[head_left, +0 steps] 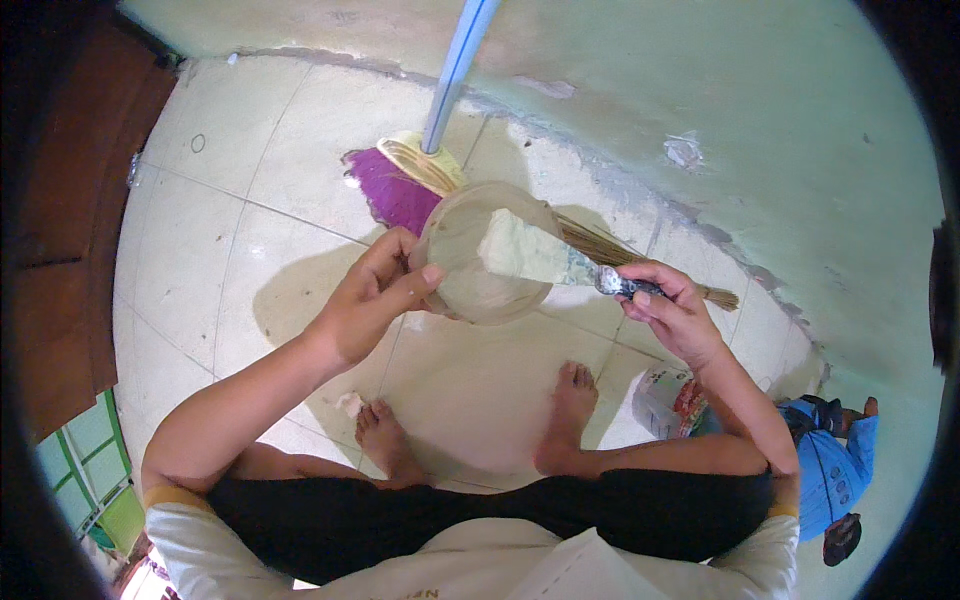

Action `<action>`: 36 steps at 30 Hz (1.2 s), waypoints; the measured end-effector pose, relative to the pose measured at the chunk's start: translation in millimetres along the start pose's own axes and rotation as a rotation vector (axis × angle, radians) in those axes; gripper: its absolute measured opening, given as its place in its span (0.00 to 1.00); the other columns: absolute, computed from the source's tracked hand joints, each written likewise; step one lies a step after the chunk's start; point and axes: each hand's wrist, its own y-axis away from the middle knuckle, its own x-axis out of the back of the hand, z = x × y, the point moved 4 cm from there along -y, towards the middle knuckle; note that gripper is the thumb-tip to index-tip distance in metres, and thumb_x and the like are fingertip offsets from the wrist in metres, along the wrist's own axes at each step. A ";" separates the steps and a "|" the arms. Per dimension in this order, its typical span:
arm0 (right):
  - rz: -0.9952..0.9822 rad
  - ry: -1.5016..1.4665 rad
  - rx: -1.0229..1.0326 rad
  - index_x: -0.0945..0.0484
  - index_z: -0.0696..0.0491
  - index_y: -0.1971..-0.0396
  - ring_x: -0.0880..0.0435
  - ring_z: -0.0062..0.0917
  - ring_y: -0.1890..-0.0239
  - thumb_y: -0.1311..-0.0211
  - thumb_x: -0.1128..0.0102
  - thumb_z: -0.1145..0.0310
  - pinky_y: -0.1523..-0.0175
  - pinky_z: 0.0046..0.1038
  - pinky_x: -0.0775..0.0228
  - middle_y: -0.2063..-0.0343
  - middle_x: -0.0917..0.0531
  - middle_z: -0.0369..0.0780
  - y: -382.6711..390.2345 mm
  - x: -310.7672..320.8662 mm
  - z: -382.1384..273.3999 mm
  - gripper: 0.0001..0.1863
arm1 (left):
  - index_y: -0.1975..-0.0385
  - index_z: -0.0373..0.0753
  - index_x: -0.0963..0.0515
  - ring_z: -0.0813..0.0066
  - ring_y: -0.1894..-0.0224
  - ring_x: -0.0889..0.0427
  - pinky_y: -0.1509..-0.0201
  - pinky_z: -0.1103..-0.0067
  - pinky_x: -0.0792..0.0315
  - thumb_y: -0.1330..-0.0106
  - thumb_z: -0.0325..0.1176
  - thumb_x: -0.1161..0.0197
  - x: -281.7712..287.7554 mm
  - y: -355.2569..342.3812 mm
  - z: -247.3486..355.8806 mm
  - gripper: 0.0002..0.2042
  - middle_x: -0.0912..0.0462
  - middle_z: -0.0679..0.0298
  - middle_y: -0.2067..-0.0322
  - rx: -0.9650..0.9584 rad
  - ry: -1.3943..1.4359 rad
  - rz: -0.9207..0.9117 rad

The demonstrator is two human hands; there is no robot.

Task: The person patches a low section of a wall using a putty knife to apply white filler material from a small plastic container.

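Note:
My left hand [390,280] grips the side of a translucent round bowl [470,300], thumb over the rim. My right hand [670,310] is closed on the dark handle of a putty knife [610,280], whose blade, coated with cream-white paste [520,245], lies over the bowl's interior. Whether the blade touches the bowl I cannot tell.
Beyond the bowl are a purple broom [400,200] with a blue handle and a twig broom [600,245]. A green wall [780,120] rises right, beside a clear plastic container [660,400] and blue bundle [830,470]. Brown wooden furniture [70,200] stands left.

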 end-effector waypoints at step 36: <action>0.716 -0.079 -0.026 0.28 0.58 0.64 0.30 0.15 0.80 0.38 0.46 0.69 0.82 0.16 0.45 0.77 0.25 0.36 -12.8 204.2 -83.7 0.08 | 0.62 0.41 0.32 0.82 0.62 0.26 0.56 0.80 0.30 0.33 0.38 0.41 -2.7 5.2 0.9 0.10 0.26 0.68 0.67 0.034 0.005 0.037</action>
